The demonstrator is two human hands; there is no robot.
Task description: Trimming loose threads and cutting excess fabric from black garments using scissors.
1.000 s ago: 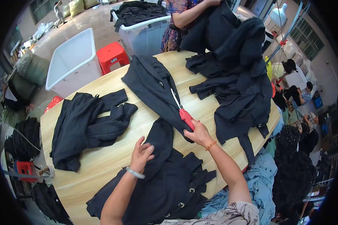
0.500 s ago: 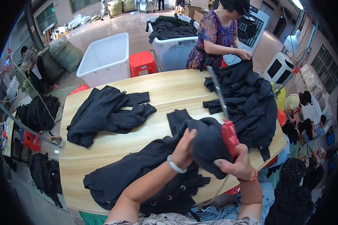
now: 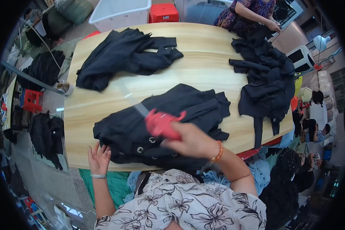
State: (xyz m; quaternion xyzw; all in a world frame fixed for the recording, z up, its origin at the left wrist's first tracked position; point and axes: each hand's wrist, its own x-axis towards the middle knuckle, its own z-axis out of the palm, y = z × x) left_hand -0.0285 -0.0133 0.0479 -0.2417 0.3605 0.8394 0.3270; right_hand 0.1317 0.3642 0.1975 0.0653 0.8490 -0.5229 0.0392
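My right hand (image 3: 191, 141) is wrapped round a red pistol-shaped tool (image 3: 163, 123) with a long, thin grey shaft pointing up and left. It is held over a dark navy knit garment (image 3: 188, 103) lying at the near side of the table, with round metal-ringed buttons along its near part. Close to the garment's left lower corner, my left hand (image 3: 99, 159) is open, palm up with fingers apart. Its fingertips are at the cloth's edge; I cannot tell whether they touch. The tool's tip is blurred by motion.
Another dark garment (image 3: 122, 57) lies at the table's far left, and a dark pile (image 3: 266, 80) on the right. A co-worker (image 3: 253, 13) handles cloth at the far right corner. Beyond the wooden table (image 3: 203, 50) stand a white bin (image 3: 120, 13) and a red stool (image 3: 163, 13).
My left hand has let go of the bunched dark cloth and moved left and down. The garment now lies flatter. My right hand has swung left with the red tool. The view has tilted down.
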